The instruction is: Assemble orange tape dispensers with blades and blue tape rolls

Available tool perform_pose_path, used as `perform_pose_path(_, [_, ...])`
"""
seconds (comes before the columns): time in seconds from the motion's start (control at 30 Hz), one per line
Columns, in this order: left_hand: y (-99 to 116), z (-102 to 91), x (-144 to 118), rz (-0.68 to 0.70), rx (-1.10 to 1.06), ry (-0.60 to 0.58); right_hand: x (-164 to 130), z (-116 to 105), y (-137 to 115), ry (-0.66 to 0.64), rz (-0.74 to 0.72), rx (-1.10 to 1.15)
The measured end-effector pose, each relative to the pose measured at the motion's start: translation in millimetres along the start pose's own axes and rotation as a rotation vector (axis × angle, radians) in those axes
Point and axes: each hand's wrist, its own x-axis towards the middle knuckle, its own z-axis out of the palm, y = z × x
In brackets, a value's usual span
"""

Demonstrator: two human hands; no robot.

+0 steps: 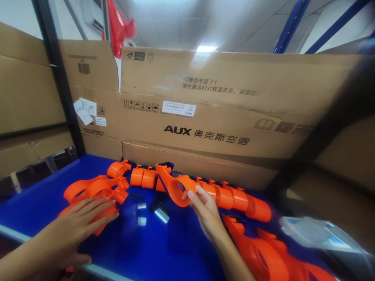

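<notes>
- Right hand: grip pinched on the ring end of an orange moulded-plastic ring-ended part, raised just above the blue worktop.
- Left hand: fingers apart, flat on a pile of orange plastic shells, clamped on nothing.
- Handling, judged: light, rigid, smooth; the ring rim offers the surest hold.
- Small metal clips lie between the hands.
</notes>
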Motion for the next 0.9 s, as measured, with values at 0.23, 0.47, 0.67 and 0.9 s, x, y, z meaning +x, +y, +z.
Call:
perform_pose_path(0.23, [18.7,19.1,20.0,0.098,0.002,0.081,-11.4,16.6,-6.1,-0.094,0.007,0.029])
perform_pose_path(0.47, [56.0,35.6,52.9,0.125,-0.114,0.249,-33.4,58.7,-11.8,-0.091,0.108,0.128])
perform_pose_path(0.67, [37.0,21.0,48.6,0.045,-0.113,0.303,-52.0,89.4,-14.2,-0.077,0.197,0.184])
perform_pose_path(0.9, [-24.8,-35.6,16.4,-0.087,-0.059,0.577,-51.0,114.5,6.2,-0.235,0.231,0.063])
